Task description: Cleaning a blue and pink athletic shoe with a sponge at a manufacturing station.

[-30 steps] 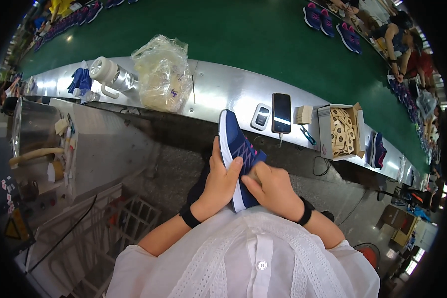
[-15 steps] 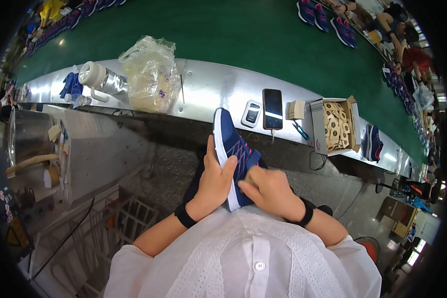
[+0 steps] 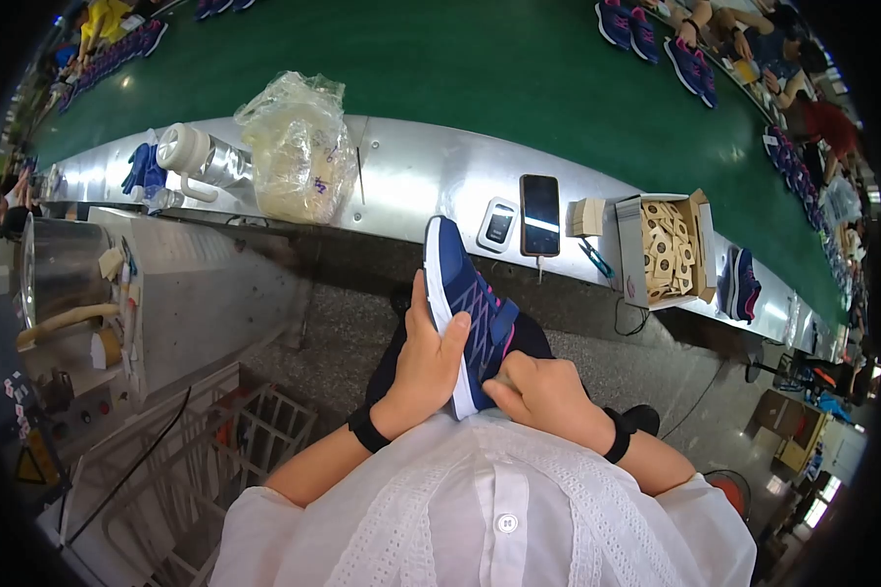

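Observation:
A navy sneaker [image 3: 476, 323] with a white sole, pink trim and a grey crisscross pattern is held in front of my chest, toe pointing away and sole edge to the left. My left hand [image 3: 427, 354] is closed around its sole side, thumb across the upper and fingers behind the sole. A blue strap or tongue [image 3: 504, 319] stands up at the shoe's right side. Close to the heel end, my right hand [image 3: 543, 393] is curled shut with its thumb at the shoe. Whatever its fingers hold, if anything, is hidden.
Beyond the shoe runs a metal ledge [image 3: 416, 186] beside a green conveyor belt [image 3: 480, 78]. On the ledge lie a plastic bag [image 3: 308, 157], bottle [image 3: 206, 157], phone [image 3: 540, 215], blue snips [image 3: 595, 257], a box of tags [image 3: 668, 249] and another shoe [image 3: 742, 284]. Co-workers sit across the belt.
My right hand has moved down and right along the shoe, from the strap toward the heel, uncovering the pink-trimmed opening. The left hand keeps its hold. Shoes on the belt have shifted.

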A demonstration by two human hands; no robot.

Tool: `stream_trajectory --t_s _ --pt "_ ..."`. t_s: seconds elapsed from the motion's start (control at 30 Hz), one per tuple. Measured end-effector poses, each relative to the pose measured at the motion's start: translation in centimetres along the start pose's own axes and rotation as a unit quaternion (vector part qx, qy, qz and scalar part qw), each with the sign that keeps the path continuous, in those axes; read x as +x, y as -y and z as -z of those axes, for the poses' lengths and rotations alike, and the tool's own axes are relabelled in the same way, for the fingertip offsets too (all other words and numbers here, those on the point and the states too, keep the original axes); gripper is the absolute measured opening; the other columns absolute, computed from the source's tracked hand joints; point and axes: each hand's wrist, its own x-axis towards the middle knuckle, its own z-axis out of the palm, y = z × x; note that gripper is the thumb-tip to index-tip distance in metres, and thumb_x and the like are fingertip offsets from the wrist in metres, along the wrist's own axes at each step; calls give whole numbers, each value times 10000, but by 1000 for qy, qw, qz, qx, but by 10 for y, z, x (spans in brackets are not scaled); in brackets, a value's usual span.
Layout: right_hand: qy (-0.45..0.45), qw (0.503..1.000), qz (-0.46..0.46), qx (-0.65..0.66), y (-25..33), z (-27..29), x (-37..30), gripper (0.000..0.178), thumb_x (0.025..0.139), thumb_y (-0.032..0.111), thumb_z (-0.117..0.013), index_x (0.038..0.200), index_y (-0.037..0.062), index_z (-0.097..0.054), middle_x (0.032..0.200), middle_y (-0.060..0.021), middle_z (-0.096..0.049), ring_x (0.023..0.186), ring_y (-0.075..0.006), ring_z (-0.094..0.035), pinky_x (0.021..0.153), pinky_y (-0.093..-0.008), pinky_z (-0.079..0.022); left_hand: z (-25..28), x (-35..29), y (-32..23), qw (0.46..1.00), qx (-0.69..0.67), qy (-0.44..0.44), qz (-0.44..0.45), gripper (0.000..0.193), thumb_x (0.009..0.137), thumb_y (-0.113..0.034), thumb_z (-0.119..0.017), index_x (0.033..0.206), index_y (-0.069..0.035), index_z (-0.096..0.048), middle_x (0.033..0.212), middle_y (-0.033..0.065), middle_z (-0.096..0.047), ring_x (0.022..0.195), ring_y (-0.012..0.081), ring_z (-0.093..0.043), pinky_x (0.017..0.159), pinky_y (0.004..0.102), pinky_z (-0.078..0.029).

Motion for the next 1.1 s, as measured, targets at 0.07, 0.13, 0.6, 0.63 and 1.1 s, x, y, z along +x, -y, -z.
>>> stream_trajectory --t_s 0.07,0.13,0.6,0.63,1.1 --pt "-31 999 15 4 -7 -5 15 267 829 239 -649 751 39 -489 605 -153 -581 534 -347 -586 472 -431 -447 -1 1 -6 1000 -3 5 8 762 950 -352 -470 1453 66 -79 1349 338 -319 1218 437 -420 1019 432 -356" --pt "-103 993 51 -8 -7 -6 41 269 824 243 -650 746 41 -491 586 -157 -572 532 -346 -588 474 -434 -453 -3 6 -12 999 -46 -8 0 733 949 -326 -474 1451 61 -105 1344 337 -329 1216 432 -422 1023 430 -347" --pt "-2 998 -29 -59 6 11 4 250 807 233 -663 736 43 -516 633 -126 -594 548 -322 -598 496 -400 -473 -4 -7 -11 998 43 -6 -39 668 969 -269 -436 1455 38 -97 1373 291 -332 1234 367 -430 1038 411 -351" --pt "-7 998 -34 -57 6 12 -3 250 807 233 -663 736 43 -516 633 -126 -594 548 -322 -598 496 -400 -473 -1 -6 -11 998 47 0 -40 668 969 -269 -436 1455 38 -97 1373 291 -332 1234 367 -430 1038 411 -351" --pt "-120 965 229 -37 4 11 -22 264 688 233 -745 689 88 -524 1035 -98 -628 748 -192 -596 582 -275 -503 14 -13 -46 990 -141 -15 -18 633 959 -108 -384 1452 31 -11 1408 202 -324 1259 249 -411 1068 366 -329"
